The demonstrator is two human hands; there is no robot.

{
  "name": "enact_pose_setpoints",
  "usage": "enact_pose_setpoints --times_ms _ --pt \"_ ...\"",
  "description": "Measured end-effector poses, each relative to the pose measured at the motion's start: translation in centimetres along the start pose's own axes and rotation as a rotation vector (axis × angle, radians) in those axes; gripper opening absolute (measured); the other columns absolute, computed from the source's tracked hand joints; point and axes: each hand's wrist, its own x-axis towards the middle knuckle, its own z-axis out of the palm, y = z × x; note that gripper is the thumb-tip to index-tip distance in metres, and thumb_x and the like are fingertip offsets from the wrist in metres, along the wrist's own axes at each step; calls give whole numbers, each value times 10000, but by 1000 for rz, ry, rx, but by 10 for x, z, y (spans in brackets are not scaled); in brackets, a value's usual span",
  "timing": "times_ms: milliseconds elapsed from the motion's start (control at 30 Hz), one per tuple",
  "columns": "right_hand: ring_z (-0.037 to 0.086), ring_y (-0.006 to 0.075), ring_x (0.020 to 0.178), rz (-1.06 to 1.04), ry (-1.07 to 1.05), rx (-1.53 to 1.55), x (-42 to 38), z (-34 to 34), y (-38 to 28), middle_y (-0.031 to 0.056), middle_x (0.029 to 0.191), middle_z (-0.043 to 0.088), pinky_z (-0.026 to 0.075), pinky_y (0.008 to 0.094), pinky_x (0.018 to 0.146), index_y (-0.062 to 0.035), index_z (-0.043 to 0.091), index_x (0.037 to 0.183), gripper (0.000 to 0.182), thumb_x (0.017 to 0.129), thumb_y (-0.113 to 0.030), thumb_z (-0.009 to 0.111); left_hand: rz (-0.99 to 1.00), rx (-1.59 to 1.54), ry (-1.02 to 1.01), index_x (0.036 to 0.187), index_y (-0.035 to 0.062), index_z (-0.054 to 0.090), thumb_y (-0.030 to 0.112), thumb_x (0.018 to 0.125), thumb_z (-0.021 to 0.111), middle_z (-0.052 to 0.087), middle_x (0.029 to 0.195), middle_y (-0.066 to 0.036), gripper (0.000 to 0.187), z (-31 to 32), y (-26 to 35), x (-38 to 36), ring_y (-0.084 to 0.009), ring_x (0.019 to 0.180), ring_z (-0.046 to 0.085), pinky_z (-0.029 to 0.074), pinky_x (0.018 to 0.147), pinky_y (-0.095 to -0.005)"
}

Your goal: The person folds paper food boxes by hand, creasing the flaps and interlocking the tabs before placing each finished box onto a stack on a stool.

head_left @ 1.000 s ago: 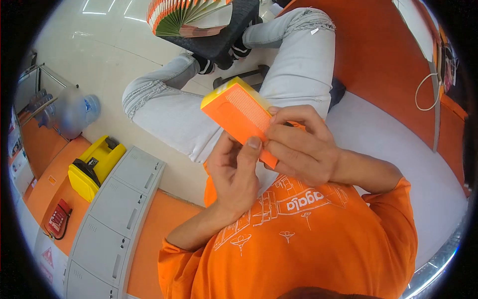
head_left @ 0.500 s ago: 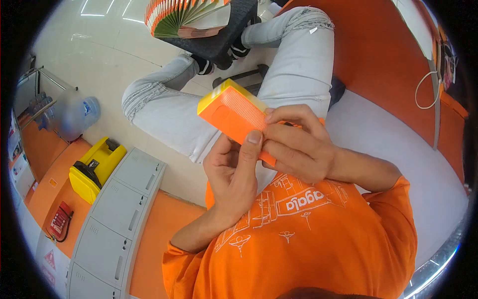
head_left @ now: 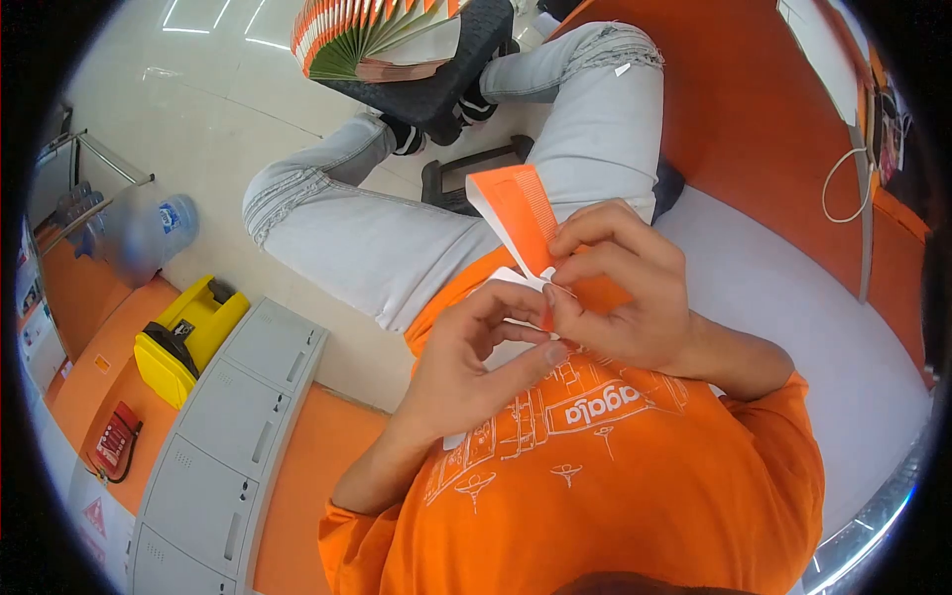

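Moved since the earlier frame, above the pale jeans (head_left: 332, 260): right hand (head_left: 635, 290), clamped on the carton's edge; left hand (head_left: 464, 362), curled at its lower end, grip indeterminate; orange carton (head_left: 519, 201), tilted beyond the fingertips.

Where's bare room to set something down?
White surface between the right forearm and the orange panel; also floor between the blue bottle and jeans. Crowded: black stool under the fanned stack, and around orange carton, left hand, right hand.

Smooth paper carton (head_left: 520, 203), glossy floor (head_left: 223, 139)
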Motion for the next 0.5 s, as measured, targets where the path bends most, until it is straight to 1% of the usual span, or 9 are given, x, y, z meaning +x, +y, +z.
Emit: enact_pose_setpoints --times_ms 33,67,100,133,267,333,400,433,500 --pt "662 260 908 3 -5 1 -2 0 -2 136 1016 665 538 320 768 -9 679 876 181 722 40 760 -67 149 -74 1153 -72 650 47 968 702 701 1105 -100 226 -2 -1 -2 -119 961 668 561 895 -285" --pt "638 248 879 82 -20 36 -2 0 -4 119 981 653 522 319 746 -10 665 848 163 727 27 768 -66 144 -71 1153 -72 650 47 968 702 701 1105 -100 226 -4 1 -2 -119 961 668 561 895 -285" --pt "613 236 850 156 -33 67 -1 0 -4 101 947 641 505 318 723 -12 652 820 153 733 13 775 -162 205 -56 1116 -58 661 52 973 709 707 1058 -84 187 -8 4 1 -118 937 676 560 857 -269" --pt "613 236 850 153 -34 63 0 -1 -4 101 947 641 505 318 723 -12 652 820 153 733 13 775 -262 266 -43 1079 -44 672 58 978 716 713 1010 -68 150 -10 5 4 -116 914 684 559 820 -253" --pt "603 234 816 162 -60 -28 -1 -3 -2 80 884 628 496 330 721 -20 631 787 153 734 -4 774 -215 222 -9 1008 -40 687 90 984 728 725 927 -56 138 -12 1 10 -98 854 685 551 787 -235" --pt "600 234 806 166 -81 -39 0 -5 -1 76 869 628 493 335 722 -20 627 781 154 736 -11 774 -227 175 -118 1029 -40 665 82 1011 670 725 925 -68 124 -19 1 16 -88 796 668 534 733 -233" --pt "621 239 784 287 -126 35 0 -6 1 87 843 637 508 338 709 -5 622 778 145 744 -19 762 -265 153 -146 1015 -38 654 89 1020 657 721 907 -70 126 -22 3 27 -92 786 663 533 731 -238" --pt "621 239 784 285 -129 36 1 -6 2 87 843 637 508 338 709 -5 622 778 145 744 -19 762 -302 132 -174 1002 -35 642 95 1030 644 716 889 -72 133 -23 3 30 -96 776 658 532 729 -243" --pt "643 246 755 315 -125 52 3 -6 5 106 831 644 522 345 685 13 621 784 145 750 -32 754 -241 186 -169 1002 -37 629 90 1038 618 713 877 -73 132 -23 -3 33 -100 772 658 536 726 -250"
